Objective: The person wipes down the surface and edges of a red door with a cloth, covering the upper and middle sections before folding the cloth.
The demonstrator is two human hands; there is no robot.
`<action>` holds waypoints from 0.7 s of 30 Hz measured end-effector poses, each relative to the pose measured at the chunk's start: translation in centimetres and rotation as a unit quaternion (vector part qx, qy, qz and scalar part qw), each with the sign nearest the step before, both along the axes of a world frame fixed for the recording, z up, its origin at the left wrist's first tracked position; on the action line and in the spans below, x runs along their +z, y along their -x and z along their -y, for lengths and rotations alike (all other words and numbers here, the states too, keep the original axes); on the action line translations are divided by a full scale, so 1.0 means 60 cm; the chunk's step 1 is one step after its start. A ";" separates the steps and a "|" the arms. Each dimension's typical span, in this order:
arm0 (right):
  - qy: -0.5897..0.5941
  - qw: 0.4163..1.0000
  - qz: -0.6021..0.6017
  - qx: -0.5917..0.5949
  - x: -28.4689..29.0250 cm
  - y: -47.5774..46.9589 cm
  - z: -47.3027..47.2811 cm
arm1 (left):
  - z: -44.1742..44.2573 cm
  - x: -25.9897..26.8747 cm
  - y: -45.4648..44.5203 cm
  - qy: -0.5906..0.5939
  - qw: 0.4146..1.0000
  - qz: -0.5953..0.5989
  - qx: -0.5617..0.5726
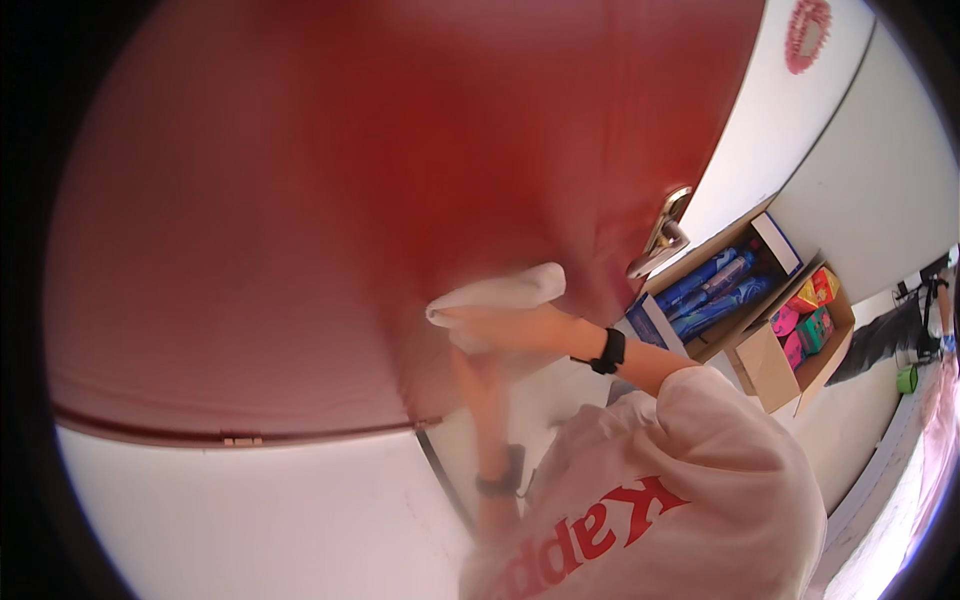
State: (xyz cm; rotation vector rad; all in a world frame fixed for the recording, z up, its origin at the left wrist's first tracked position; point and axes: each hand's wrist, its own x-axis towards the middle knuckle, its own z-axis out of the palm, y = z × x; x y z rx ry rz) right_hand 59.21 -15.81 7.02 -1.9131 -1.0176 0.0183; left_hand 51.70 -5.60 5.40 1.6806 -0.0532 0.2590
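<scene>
My right hand (pixel 517 328), with a black band at its wrist, grips a folded white cloth (pixel 499 292). The cloth is in front of a red door (pixel 450 165); whether it touches the door I cannot tell. Blurred by motion, my left hand (pixel 481 382) comes up from below and meets the underside of the cloth by the right hand. Its fingertips are partly hidden, so its grip is unclear. A dark band (pixel 501 472) circles the left wrist. A metal door handle (pixel 664 236) is on the door, up and right of my hands.
Right of the door stand an open carton (pixel 776 244) of blue packages and a cardboard box (pixel 765 371) of colourful packs. A hinge (pixel 242 441) shows at the door's edge by the white wall (pixel 262 517). Another person (pixel 889 341) is partly visible at far right, near a green container (pixel 907 379).
</scene>
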 end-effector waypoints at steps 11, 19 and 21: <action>-0.073 0.966 0.154 -0.194 0.128 0.097 0.185 | 0.133 0.152 -0.030 -0.045 0.971 0.155 -0.179; -0.162 0.937 0.146 -0.273 0.078 0.077 0.252 | 0.244 0.199 -0.051 -0.166 0.954 0.189 -0.166; -0.173 0.943 0.135 -0.252 0.082 0.066 0.252 | 0.250 0.203 -0.046 -0.175 0.957 0.192 -0.130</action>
